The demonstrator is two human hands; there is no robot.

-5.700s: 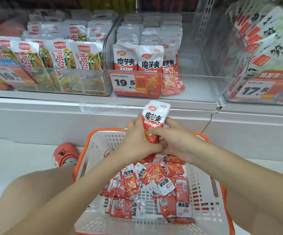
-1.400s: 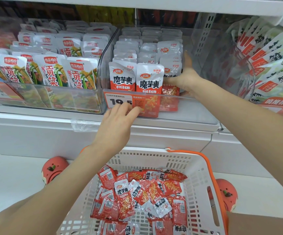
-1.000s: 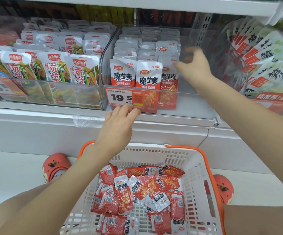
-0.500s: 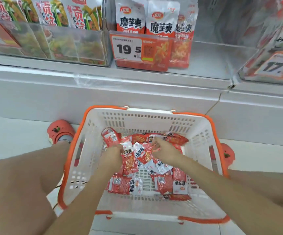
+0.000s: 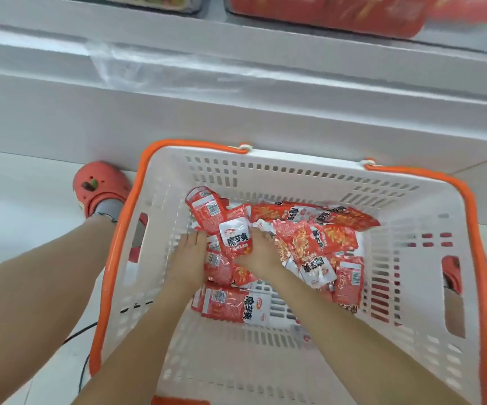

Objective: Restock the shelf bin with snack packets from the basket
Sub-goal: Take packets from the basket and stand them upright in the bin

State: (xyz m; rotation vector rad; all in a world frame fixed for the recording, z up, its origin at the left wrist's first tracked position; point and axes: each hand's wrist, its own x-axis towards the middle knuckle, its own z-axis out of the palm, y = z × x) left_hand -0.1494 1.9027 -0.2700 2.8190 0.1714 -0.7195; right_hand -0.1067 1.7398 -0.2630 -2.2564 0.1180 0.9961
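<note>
At the far left a coral-red rubber clog [image 5: 99,187] stands on the pale floor beside the white perforated plastic basket with its orange rim [image 5: 113,258]; we judge the basket sits low between the feet so both arms can reach in from above.

Our left hand [image 5: 189,257] lies palm down at the left edge of the heap of red and white foil snack packets [image 5: 318,244], fingers fairly straight and touching the packets. It seems to steady or gather the heap, not to grip. Just to its right one white-faced packet with black lettering [image 5: 236,238] stands tilted up between the two hands. Our right hand [image 5: 261,252] presses against its right side, fingers bent down into the pile; whether they actually pinch that packet we cannot tell.

The remaining packets lie loose and overlapping across the basket floor, mostly toward the far wall. The clear shelf bin with red packets [image 5: 324,13] shows only as a blurred strip at the top edge, above the white shelf ledge [image 5: 265,92], so the restock is not yet finished.
</note>
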